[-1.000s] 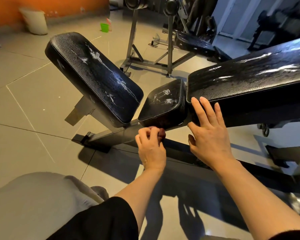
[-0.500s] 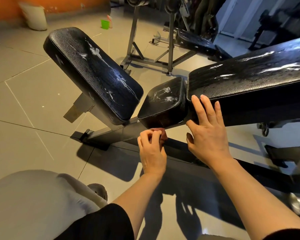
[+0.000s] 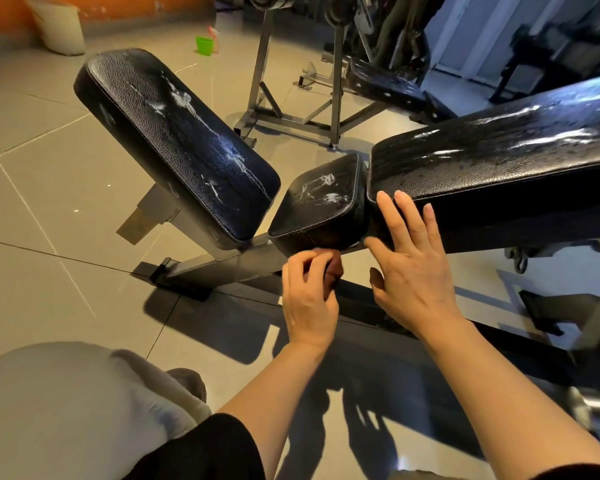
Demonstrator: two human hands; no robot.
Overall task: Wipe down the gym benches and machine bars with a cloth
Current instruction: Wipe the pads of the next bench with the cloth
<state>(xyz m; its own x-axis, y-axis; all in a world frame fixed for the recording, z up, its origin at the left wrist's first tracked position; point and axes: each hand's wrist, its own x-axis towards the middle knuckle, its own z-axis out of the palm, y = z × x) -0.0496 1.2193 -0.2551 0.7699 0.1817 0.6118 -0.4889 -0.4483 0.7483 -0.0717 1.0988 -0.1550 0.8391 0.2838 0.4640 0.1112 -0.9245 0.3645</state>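
Note:
My left hand (image 3: pixel 309 296) grips a small dark reddish cloth (image 3: pixel 334 268) against the metal frame bar (image 3: pixel 219 263) just under the small black seat pad (image 3: pixel 321 209). My right hand (image 3: pixel 411 265) rests with straight fingers on the near side of the long black bench pad (image 3: pixel 499 164), whose top is wet and shiny. To the left, a tilted black back pad (image 3: pixel 177 143) carries white foam streaks, and the seat pad shows some too. Most of the cloth is hidden by my fingers.
A grey steel rack (image 3: pixel 293 84) stands behind the benches, with another black bench (image 3: pixel 388 84) past it. A green cup (image 3: pixel 204 45) and a white sack (image 3: pixel 58 26) sit by the orange wall. My knee (image 3: pixel 66 410) is at bottom left. A tiled floor lies to the left.
My left hand with the cloth has slid a little to the right along the frame under the seat pad. My right hand has stayed on the bench side.

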